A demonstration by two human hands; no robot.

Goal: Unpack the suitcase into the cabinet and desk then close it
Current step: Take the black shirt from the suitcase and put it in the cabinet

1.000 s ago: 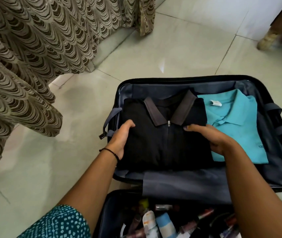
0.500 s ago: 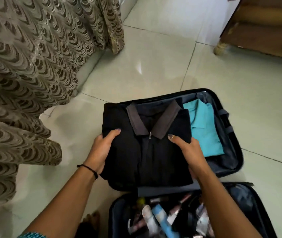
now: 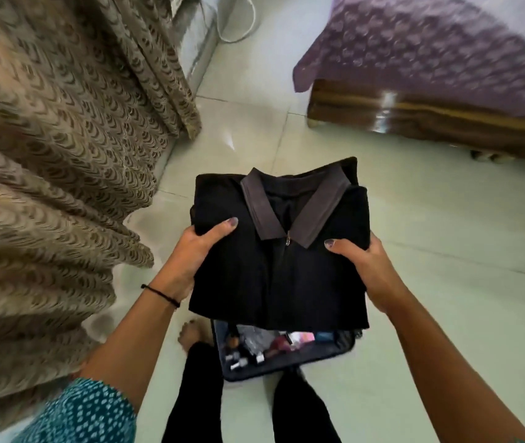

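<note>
The folded black polo shirt (image 3: 280,266) is held up above the open suitcase (image 3: 286,353), left hand (image 3: 190,263) and right hand (image 3: 366,270) pinching its side edges, thumbs on top, fingers hidden beneath. It looks soft, light and floppy, so supporting both sides should keep the fold. No readable label shows.

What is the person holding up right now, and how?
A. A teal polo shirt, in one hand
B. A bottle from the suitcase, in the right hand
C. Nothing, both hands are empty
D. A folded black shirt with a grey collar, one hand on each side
D: the folded black shirt with its grey collar is held above the open suitcase, the left hand gripping one edge and the right hand the other.
</note>
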